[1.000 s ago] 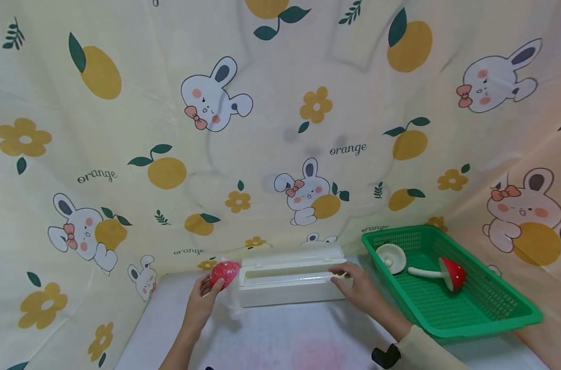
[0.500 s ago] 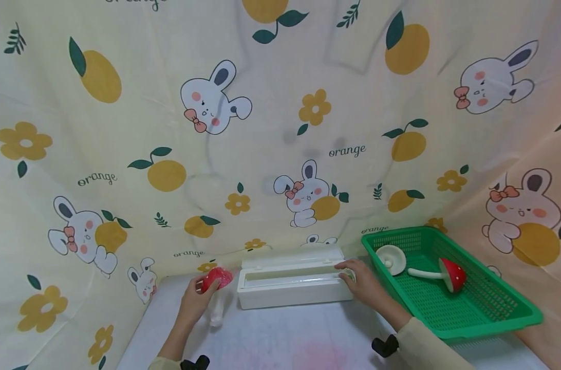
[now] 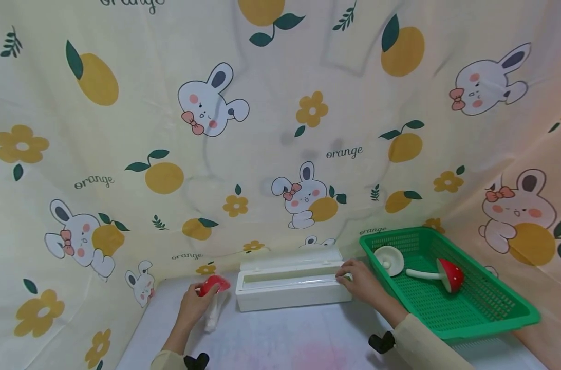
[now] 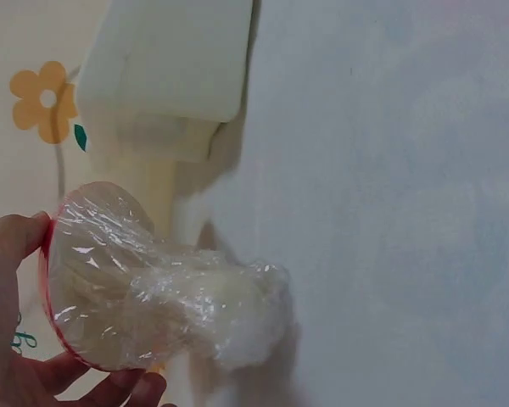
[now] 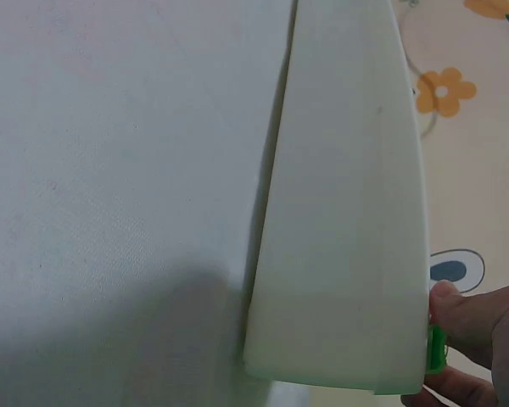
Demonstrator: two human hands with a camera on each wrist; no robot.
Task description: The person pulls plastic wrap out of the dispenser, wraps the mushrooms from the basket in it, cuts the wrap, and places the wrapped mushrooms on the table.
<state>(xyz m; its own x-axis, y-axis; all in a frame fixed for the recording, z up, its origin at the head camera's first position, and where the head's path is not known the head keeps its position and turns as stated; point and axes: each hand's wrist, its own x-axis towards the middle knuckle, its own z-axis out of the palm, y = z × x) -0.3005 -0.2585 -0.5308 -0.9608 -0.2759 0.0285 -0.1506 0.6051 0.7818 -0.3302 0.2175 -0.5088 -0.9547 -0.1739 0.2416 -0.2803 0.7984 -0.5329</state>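
My left hand holds a toy mushroom by its red cap. Clear cling film wraps the mushroom, bunched around its pale stem, which points down toward the table. Just right of it lies a long white cling film dispenser, its lid raised at the back and a strip of film along its opening. At the dispenser's right end, my right hand pinches a small green slider between thumb and fingers. The palm side of the right hand is mostly hidden.
A green plastic basket stands to the right, close to my right forearm. Inside it lie a toy mushroom with a red cap and a white one. A printed cloth hangs behind the white table.
My left hand has moved left and slightly down with the wrapped mushroom, turning its stem downward. My right hand has shifted slightly right, and its thumb and fingers have come together at the dispenser's end.
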